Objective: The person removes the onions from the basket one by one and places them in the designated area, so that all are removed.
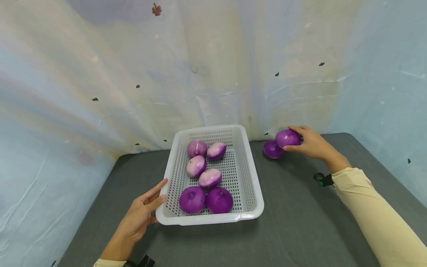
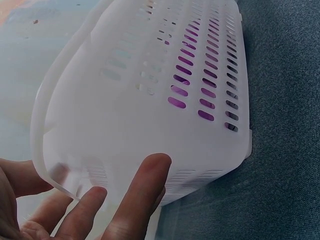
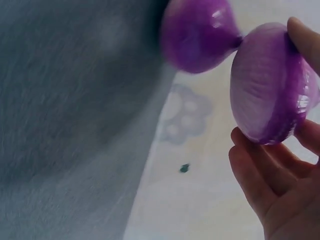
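A white slotted plastic basket (image 1: 252,174) sits on the dark table, holding several purple onions (image 1: 218,200), some with paler sides. My left hand (image 1: 135,218) is at its near left corner; in the left wrist view, fairly straight fingers (image 2: 142,192) lie against the outer wall. To the right of the basket, my right hand (image 1: 310,144) grips a glossy purple onion (image 1: 287,138) between thumb and fingers. Just beside and below it, another purple onion (image 1: 272,150) rests on the table. The right wrist view shows the gripped onion (image 3: 265,85) from its paler side.
The dark grey cloth-covered table (image 1: 293,222) ends at a pale patterned curtain (image 1: 213,74) hanging behind and along both sides. Black wrist straps (image 1: 325,180) sit on both wrists.
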`<state>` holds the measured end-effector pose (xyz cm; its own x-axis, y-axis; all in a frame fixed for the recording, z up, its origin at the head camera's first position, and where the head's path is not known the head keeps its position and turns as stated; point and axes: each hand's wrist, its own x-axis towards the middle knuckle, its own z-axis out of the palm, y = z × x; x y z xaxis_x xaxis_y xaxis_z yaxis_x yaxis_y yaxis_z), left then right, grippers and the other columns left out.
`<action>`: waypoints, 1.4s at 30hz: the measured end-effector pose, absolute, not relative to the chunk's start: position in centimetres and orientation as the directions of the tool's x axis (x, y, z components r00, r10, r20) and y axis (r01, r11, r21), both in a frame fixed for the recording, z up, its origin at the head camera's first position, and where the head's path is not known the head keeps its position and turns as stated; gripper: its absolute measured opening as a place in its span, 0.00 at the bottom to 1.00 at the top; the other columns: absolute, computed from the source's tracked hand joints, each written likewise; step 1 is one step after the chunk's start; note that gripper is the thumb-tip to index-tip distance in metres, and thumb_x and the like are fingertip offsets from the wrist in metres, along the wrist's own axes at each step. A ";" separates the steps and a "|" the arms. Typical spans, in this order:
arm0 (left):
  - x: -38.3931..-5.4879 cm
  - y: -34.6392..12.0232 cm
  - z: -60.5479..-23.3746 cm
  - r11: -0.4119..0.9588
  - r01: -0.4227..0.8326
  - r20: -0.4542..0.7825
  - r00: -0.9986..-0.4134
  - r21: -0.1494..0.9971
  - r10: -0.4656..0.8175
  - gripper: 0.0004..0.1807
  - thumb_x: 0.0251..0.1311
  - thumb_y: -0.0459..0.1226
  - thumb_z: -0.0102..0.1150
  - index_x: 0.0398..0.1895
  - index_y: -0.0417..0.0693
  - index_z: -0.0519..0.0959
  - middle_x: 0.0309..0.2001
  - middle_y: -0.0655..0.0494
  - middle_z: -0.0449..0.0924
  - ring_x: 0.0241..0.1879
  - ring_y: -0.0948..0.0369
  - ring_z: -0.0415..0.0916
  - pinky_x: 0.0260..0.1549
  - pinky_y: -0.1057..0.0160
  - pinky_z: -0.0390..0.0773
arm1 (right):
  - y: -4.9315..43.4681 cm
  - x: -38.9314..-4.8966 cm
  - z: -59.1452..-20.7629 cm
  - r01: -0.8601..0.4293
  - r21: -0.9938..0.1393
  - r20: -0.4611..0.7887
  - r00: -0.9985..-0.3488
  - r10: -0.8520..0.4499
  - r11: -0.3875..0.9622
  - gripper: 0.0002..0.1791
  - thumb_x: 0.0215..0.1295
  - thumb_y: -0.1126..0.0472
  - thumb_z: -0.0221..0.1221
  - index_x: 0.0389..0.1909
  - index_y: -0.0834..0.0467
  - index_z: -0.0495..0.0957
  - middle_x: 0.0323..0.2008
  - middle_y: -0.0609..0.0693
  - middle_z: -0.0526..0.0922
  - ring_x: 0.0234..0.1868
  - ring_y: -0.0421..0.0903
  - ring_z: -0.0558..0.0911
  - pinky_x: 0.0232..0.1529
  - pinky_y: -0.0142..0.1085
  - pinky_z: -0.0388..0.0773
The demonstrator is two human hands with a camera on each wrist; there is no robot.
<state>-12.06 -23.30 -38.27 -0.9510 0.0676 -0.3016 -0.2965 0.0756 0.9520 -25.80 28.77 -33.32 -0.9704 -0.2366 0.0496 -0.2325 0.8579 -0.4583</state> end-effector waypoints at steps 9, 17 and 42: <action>-12.0 -23.3 -38.3 0.080 -0.299 -0.304 -0.950 0.951 0.070 0.32 0.69 0.46 0.59 0.75 0.65 0.63 0.75 0.53 0.63 0.52 0.63 0.79 0.36 0.56 0.85 | 31.0 -27.6 -34.1 -0.184 -0.444 0.002 -0.979 -0.204 0.877 0.53 0.62 0.40 0.64 0.76 0.66 0.52 0.68 0.78 0.57 0.63 0.73 0.66 0.57 0.67 0.69; -12.0 -23.1 -38.1 0.085 -0.296 -0.301 -0.952 0.952 0.058 0.32 0.68 0.46 0.60 0.74 0.65 0.64 0.74 0.52 0.64 0.52 0.62 0.78 0.36 0.57 0.85 | 32.7 -28.6 -36.5 -0.171 -0.390 -0.003 -0.982 -0.186 0.905 0.54 0.63 0.40 0.63 0.75 0.70 0.51 0.66 0.81 0.58 0.62 0.76 0.65 0.56 0.68 0.69; -12.0 -23.3 -38.3 0.066 -0.304 -0.309 -0.949 0.950 0.066 0.32 0.68 0.46 0.60 0.74 0.66 0.64 0.74 0.52 0.64 0.53 0.62 0.78 0.36 0.57 0.85 | 32.4 -27.7 -38.3 -0.136 -0.362 -0.020 -0.988 -0.153 0.922 0.53 0.64 0.39 0.61 0.74 0.72 0.51 0.67 0.81 0.57 0.62 0.77 0.66 0.58 0.69 0.67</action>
<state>-12.05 -23.28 -38.26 -0.9489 0.0659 -0.3087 -0.3045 0.0664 0.9502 -27.74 32.38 -38.27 -0.9880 -0.1534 -0.0205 -0.1357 0.9221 -0.3624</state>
